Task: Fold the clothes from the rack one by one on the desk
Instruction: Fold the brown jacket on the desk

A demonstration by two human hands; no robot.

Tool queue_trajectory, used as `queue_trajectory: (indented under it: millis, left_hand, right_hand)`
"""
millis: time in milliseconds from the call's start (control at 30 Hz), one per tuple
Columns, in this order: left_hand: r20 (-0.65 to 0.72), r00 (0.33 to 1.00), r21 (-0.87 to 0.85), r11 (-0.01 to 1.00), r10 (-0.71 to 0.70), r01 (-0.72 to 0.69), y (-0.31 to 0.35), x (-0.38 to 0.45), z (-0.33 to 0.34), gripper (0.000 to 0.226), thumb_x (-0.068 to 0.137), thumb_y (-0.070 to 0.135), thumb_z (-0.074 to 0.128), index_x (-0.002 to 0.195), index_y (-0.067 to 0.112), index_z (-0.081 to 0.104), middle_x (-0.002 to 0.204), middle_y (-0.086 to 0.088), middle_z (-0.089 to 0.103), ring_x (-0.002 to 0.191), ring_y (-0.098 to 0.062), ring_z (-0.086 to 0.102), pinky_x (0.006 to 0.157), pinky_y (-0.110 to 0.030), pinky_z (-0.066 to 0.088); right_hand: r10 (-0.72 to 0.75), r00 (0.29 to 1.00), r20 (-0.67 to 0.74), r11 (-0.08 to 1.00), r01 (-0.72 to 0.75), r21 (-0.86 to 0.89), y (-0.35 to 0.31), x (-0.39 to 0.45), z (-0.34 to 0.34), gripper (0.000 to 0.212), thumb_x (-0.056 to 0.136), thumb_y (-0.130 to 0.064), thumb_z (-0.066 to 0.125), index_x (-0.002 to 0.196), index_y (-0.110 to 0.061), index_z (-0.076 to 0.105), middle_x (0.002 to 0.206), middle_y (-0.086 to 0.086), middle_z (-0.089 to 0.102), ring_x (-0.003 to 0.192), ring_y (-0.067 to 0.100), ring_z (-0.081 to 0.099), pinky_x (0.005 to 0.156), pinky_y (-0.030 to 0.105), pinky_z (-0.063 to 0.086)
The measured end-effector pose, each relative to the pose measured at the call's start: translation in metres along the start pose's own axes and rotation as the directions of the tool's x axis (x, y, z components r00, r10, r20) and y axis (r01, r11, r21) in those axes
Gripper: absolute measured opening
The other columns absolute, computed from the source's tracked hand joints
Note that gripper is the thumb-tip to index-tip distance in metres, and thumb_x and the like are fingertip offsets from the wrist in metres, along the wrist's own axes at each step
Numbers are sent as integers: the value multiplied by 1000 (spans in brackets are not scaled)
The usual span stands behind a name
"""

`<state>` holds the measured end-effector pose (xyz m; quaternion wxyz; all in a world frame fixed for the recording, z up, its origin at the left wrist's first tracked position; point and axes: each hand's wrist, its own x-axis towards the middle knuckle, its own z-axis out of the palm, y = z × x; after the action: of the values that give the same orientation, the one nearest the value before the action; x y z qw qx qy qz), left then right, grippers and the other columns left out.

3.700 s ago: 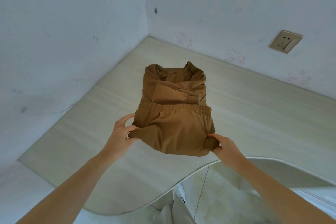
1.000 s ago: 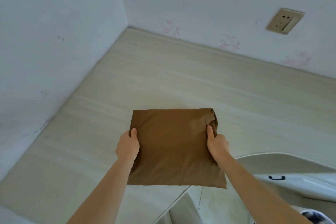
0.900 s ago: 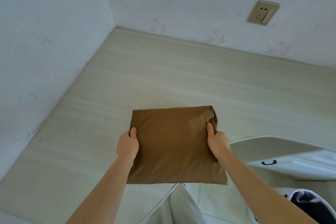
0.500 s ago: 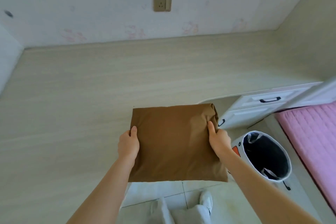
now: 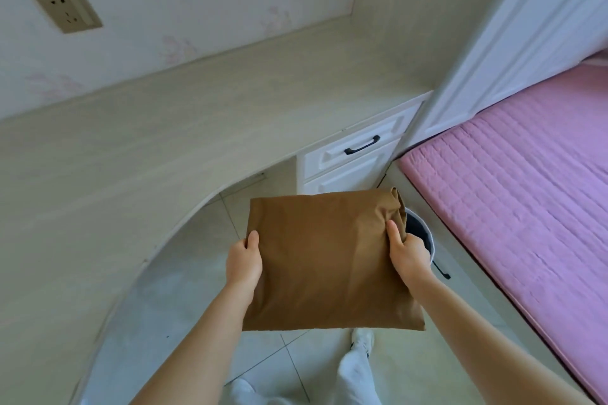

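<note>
The left hand (image 5: pixel 245 260) and the right hand (image 5: pixel 409 251) are gripping the folded brown garment (image 5: pixel 329 260) by its two side edges, holding it flat in the lower middle of the frame, above the floor, while the table (image 5: pixel 164 148) is lying to the upper left.

- folded garment (image 5: pixel 329 260) held up in the air between both hands, left hand (image 5: pixel 245 260) on its left edge, right hand (image 5: pixel 409 253) on its right
- desk (image 5: pixel 131 154) off to the left and behind it
- drawers (image 5: pixel 355 154) under the desk's right end
- bin (image 5: pixel 421 237) on the floor, partly hidden behind the garment
- bed (image 5: pixel 526 181) on the right
- wall socket (image 5: pixel 67 8) above the desk
</note>
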<state>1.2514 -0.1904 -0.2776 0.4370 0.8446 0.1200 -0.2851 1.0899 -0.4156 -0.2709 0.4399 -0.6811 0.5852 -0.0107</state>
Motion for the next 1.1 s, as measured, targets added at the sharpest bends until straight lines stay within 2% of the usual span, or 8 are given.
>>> queue_trajectory:
  millis: [200, 367, 467, 633, 733, 900, 1000, 1100]
  left_hand:
    - [112, 989, -58, 993, -92, 99, 39, -2, 122, 49, 102, 43, 37, 125, 6, 59, 104, -4, 62, 102, -28, 60, 98, -43, 47]
    - [168, 978, -99, 985, -125, 143, 64, 13, 210, 49, 103, 42, 36, 135, 9, 52, 121, -5, 59, 107, -25, 56, 94, -33, 43]
    - [204, 968, -112, 979, -143, 168, 68, 32, 253, 52, 103, 46, 33, 142, 13, 46, 136, -5, 54, 121, -26, 53, 103, -36, 41]
    - [229, 968, -148, 980, -99, 135, 59, 76, 330, 50, 101, 51, 31, 135, 19, 50, 116, 2, 58, 105, -20, 56, 91, -31, 44]
    - [273, 961, -162, 982, -53, 100, 35, 115, 377, 40, 95, 56, 44, 121, 28, 56, 116, 7, 63, 107, -16, 60, 97, -34, 47]
    - [349, 937, -115, 992, -5, 48, -11, 163, 436, 36, 93, 38, 61, 125, 22, 57, 117, 9, 65, 110, -14, 61, 96, -33, 48]
    - [324, 944, -95, 991, -59, 95, -39, 189, 467, 39, 96, 33, 58, 131, 17, 54, 121, 4, 64, 114, -18, 60, 99, -35, 46]
    - [229, 968, -7, 994, -105, 109, -64, 205, 482, 36, 98, 30, 53, 130, 13, 52, 119, 0, 61, 111, -22, 57, 98, -36, 44]
  right_hand:
    - [-23, 1000, 0, 999, 23, 22, 31, 95, -78, 55, 95, -58, 36, 89, -9, 60, 95, 3, 65, 86, 26, 59, 79, 35, 43]
    - [-60, 995, -76, 998, 60, -8, 52, 173, -110, 59, 94, -61, 34, 90, -7, 58, 88, 9, 65, 86, 30, 58, 73, 36, 39]
    - [-102, 986, -132, 994, 106, 26, 65, 210, -114, 54, 93, -61, 36, 93, -11, 56, 89, 6, 64, 84, 27, 58, 77, 39, 44]
    - [-109, 973, -202, 988, 129, 88, 102, 278, -97, 44, 97, -52, 41, 95, -9, 51, 82, -4, 57, 80, 20, 53, 71, 33, 34]
    - [-96, 966, -240, 986, 124, 108, 129, 327, -73, 42, 96, -51, 43, 93, -10, 49, 79, -8, 55, 76, 18, 53, 69, 33, 34]
    - [-140, 944, -300, 985, 164, 58, 163, 381, -43, 40, 94, -53, 45, 91, -13, 47, 80, -4, 57, 73, 16, 53, 66, 33, 35]
    - [-149, 945, -292, 986, 166, 33, 191, 407, -14, 35, 93, -52, 47, 87, -18, 43, 79, -5, 56, 75, 19, 55, 65, 35, 39]
    - [-126, 952, -279, 992, 129, -10, 217, 418, 24, 35, 90, -61, 44, 86, -26, 41, 83, -7, 57, 79, 19, 57, 76, 45, 48]
